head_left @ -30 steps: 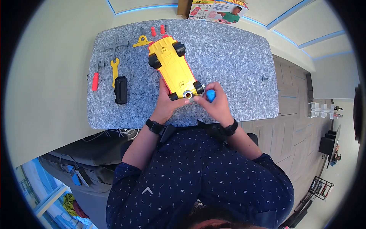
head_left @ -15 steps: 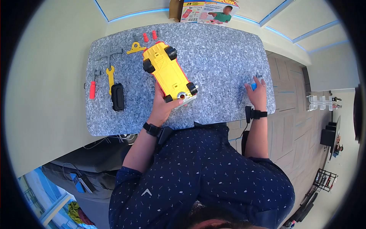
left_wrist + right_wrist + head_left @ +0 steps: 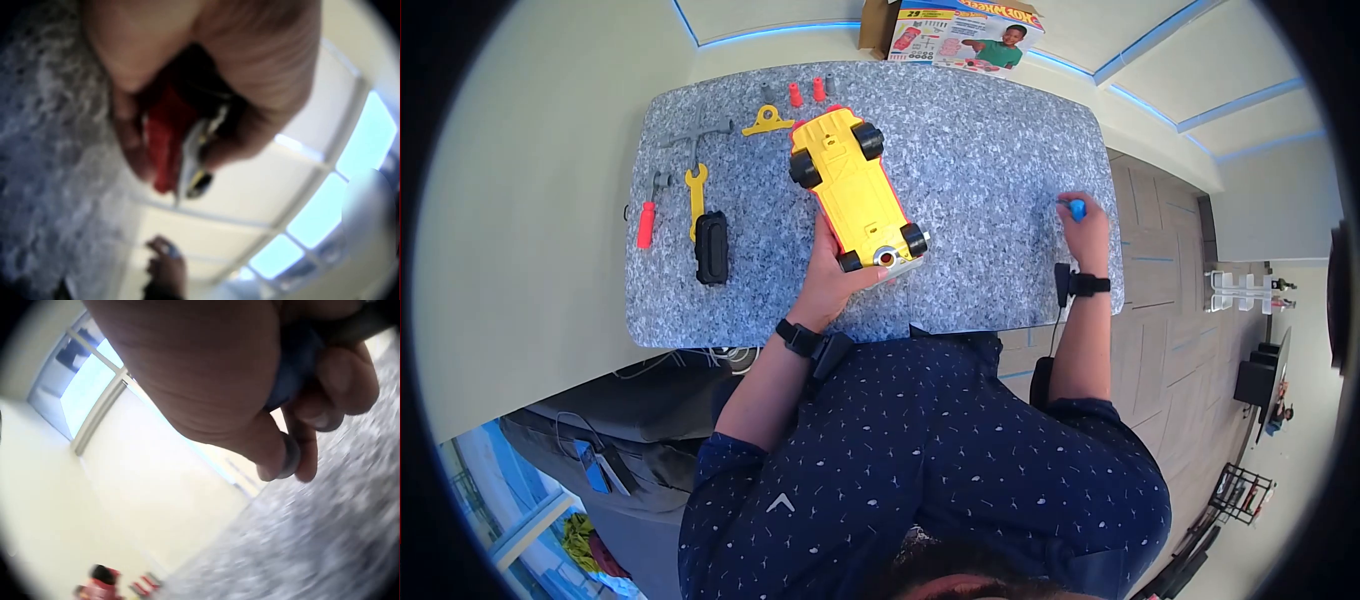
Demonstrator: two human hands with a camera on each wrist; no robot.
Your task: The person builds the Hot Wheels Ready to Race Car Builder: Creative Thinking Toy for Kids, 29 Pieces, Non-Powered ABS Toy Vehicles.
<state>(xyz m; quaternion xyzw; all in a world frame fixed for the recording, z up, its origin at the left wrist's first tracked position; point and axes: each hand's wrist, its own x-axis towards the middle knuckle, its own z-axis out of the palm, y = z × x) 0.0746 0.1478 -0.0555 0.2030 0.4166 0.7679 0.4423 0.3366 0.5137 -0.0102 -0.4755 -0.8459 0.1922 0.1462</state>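
A toy car (image 3: 855, 185) is held with its yellow underside up and its black wheels showing. My left hand (image 3: 832, 280) grips its near end, thumb beside the round metallic ring (image 3: 885, 256). In the left wrist view the car's red side (image 3: 164, 144) lies between the fingers. Far to the right, my right hand (image 3: 1086, 235) holds a blue-handled tool (image 3: 1078, 209) over the table. In the right wrist view the blue handle (image 3: 295, 365) sits in the curled fingers, and a small dark grey piece (image 3: 289, 456) is pinched between thumb and fingertip.
On the table's left lie a yellow wrench (image 3: 697, 200), a black part (image 3: 712, 247), a red-handled tool (image 3: 646, 225) and a grey cross-shaped tool (image 3: 697, 130). A yellow bracket (image 3: 768, 121) and red pieces (image 3: 795, 95) stand farther back. A box (image 3: 960, 35) is behind the table.
My right hand has moved from the car to the table's right side with the blue tool, and its fingers have closed on the grey piece there. My left hand still holds the car.
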